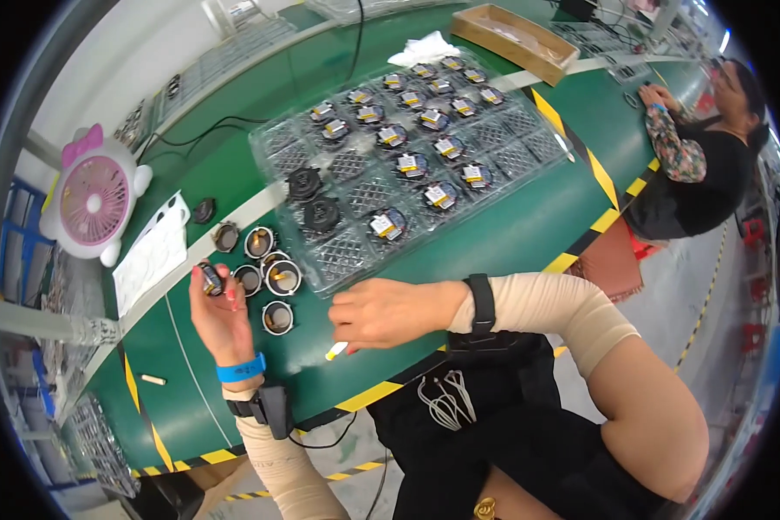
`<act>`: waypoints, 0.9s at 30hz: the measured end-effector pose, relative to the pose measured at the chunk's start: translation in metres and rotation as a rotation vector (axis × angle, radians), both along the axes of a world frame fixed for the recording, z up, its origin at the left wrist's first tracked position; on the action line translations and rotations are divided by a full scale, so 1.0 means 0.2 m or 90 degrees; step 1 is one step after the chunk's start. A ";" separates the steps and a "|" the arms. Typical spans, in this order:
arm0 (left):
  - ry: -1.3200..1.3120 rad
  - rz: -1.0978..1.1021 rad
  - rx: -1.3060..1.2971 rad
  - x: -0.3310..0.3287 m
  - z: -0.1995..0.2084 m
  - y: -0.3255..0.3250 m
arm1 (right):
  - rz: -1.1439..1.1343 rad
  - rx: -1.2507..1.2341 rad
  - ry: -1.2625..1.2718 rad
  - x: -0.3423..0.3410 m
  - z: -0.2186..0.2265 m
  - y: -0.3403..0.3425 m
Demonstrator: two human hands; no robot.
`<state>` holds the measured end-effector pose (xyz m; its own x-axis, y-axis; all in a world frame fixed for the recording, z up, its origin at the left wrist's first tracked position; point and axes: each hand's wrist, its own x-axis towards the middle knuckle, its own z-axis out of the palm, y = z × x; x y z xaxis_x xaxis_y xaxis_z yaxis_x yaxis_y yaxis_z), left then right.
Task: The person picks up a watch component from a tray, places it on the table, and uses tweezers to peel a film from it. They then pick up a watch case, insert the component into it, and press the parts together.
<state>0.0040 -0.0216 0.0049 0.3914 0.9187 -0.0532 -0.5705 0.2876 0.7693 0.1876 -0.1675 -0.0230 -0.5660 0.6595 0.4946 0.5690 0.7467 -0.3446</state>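
My left hand (221, 316) is closed around a small round dark electronic assembly (210, 280), held up on its edge between thumb and fingers. To the right, my right hand (386, 312) hovers over the table's near side, fingers pinched on a small white-and-yellow piece (336, 350), whose exact kind I cannot make out. Several round metal-rimmed housings (282, 276) stand together just right of my left hand, one (277, 318) a little nearer me. Beyond my right hand lies a clear plastic tray (329, 260) with round assemblies (387, 225) carrying white-and-yellow pieces in many of its pockets.
A pink-and-white fan (95, 206) stands at the left, beside a white sheet with cutouts (152, 251). Two black round parts (321, 214) sit in the tray's left side. A cardboard box (516, 42) is at the back. Another person (702, 147) works at the far right.
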 end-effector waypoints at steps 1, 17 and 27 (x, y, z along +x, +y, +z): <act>0.006 0.009 -0.008 -0.01 0.00 0.00 | 0.001 -0.008 0.011 -0.01 0.00 0.01; -0.024 0.015 -0.006 -0.02 0.03 0.01 | -0.560 0.120 -0.005 0.49 0.20 -0.14; -0.015 0.020 -0.005 -0.01 0.02 0.01 | -0.622 -0.102 -0.058 0.57 0.20 -0.13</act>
<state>0.0010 -0.0186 0.0089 0.3629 0.9304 -0.0513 -0.5980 0.2748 0.7529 0.3011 -0.1931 0.0171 0.2296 0.9120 0.3399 0.9387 -0.1153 -0.3248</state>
